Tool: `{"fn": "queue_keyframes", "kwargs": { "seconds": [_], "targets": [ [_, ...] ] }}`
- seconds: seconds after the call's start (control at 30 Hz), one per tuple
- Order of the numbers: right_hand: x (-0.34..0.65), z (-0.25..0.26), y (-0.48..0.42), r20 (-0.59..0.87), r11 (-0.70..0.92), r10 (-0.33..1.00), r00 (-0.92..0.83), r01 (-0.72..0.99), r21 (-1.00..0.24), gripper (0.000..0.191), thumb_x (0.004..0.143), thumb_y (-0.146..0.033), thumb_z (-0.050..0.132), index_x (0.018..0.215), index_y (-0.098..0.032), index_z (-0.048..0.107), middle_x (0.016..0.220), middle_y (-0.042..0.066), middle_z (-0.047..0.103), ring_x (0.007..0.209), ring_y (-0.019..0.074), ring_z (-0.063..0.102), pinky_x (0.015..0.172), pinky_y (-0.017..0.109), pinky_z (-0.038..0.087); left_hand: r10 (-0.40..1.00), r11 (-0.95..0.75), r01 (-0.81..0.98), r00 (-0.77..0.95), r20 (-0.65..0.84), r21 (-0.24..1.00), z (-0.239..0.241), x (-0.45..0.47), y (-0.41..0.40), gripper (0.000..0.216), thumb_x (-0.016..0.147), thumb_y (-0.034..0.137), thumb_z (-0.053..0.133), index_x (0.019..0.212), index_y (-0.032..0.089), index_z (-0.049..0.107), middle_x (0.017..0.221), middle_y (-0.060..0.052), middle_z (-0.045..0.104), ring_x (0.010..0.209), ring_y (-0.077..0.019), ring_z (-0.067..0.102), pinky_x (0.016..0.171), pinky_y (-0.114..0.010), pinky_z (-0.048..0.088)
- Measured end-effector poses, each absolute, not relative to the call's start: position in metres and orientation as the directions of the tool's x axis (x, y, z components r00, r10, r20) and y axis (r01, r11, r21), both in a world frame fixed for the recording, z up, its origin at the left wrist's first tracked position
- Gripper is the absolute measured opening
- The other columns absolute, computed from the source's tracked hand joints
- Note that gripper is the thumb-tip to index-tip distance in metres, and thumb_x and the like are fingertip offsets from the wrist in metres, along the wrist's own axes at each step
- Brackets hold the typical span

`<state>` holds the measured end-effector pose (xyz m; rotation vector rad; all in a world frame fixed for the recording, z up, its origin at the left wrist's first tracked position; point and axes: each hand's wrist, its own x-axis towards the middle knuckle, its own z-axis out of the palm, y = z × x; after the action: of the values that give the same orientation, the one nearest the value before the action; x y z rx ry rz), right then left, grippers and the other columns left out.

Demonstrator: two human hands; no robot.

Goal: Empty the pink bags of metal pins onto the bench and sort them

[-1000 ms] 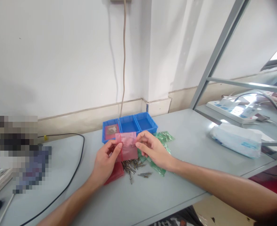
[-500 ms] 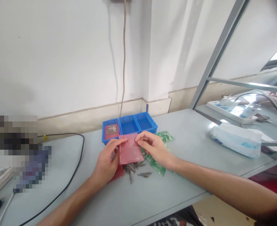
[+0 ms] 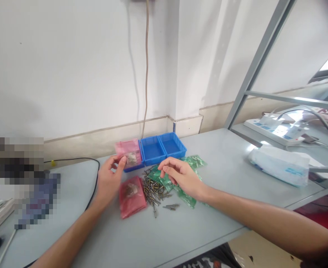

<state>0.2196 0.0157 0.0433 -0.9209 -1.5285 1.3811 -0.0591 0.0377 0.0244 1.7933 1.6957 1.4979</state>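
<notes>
My left hand [image 3: 110,176] pinches a pink plastic bag [image 3: 127,147] by its near left edge, thumb on top. The bag lies over the left blue bin [image 3: 134,168], with small pale parts showing through it. My right hand [image 3: 182,176] hovers over green plastic bags [image 3: 187,199], its fingers loosely curled in and nothing visible in them. Between the hands lies a pile of small metal pins, which look like blind rivets [image 3: 154,191]. Left of the pile, other pink bags [image 3: 131,204] lie stacked on the table.
Two more blue bins [image 3: 154,146] adjoin the left one, by the wall. A black cable [image 3: 95,186] curves across the table's left side. At the right lie a white and blue soft pack [image 3: 279,165] and a power strip [image 3: 272,133], near a grey metal frame [image 3: 253,74].
My left hand has carried the pink bag left and away from me, onto the left bin. My right hand has let go of it and stayed almost in place. The pile is uncovered.
</notes>
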Motion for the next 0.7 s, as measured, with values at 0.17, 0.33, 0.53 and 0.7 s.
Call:
{"fn": "queue_keyframes", "kwargs": {
  "seconds": [0.17,0.33,0.53,0.7],
  "targets": [
    [0.221,0.041,0.015,0.126,0.125,0.919,-0.374,-0.025,-0.992,0.018,0.105,-0.037,0.06,0.102,-0.022,0.07,0.089,0.0,0.07,0.059,0.0104,0.045,0.056,0.026,0.037,0.844,-0.286,0.518,-0.261,0.468,0.806,0.012,-0.07,0.052,0.059,0.098,0.05,0.071,0.145,0.019,0.053,0.087,0.0,0.073,0.079,-0.0182,0.063,0.075,-0.029,0.047],
    [0.221,0.04,0.016,0.127,0.128,0.916,-0.38,-0.021,-0.992,0.018,0.105,-0.037,0.06,0.103,-0.022,0.07,0.088,0.0,0.07,0.059,0.0101,0.045,0.055,0.025,0.036,0.819,-0.331,0.617,-0.188,0.542,0.714,0.005,-0.074,0.058,0.039,0.103,0.048,0.063,0.132,0.023,0.066,0.098,-0.002,0.076,0.079,-0.0182,0.061,0.072,-0.031,0.044],
    [0.221,0.04,0.015,0.119,0.124,0.914,-0.388,-0.011,-0.992,0.02,0.105,-0.038,0.06,0.103,-0.021,0.07,0.088,0.0,0.07,0.06,0.0098,0.046,0.055,0.025,0.036,0.804,-0.326,0.715,-0.134,0.579,0.618,0.003,-0.079,0.06,0.035,0.107,0.048,0.054,0.115,0.024,0.078,0.109,-0.005,0.077,0.101,-0.0246,0.064,0.09,-0.037,0.05],
    [0.221,0.039,0.015,0.115,0.124,0.913,-0.392,-0.003,-0.992,0.02,0.106,-0.037,0.059,0.103,-0.021,0.07,0.088,0.0,0.07,0.06,0.0097,0.046,0.056,0.025,0.037,0.802,-0.327,0.718,-0.134,0.582,0.615,0.004,-0.076,0.056,0.037,0.106,0.051,0.055,0.12,0.024,0.078,0.117,-0.007,0.076,0.113,-0.0271,0.063,0.098,-0.041,0.053]
  ]
}}
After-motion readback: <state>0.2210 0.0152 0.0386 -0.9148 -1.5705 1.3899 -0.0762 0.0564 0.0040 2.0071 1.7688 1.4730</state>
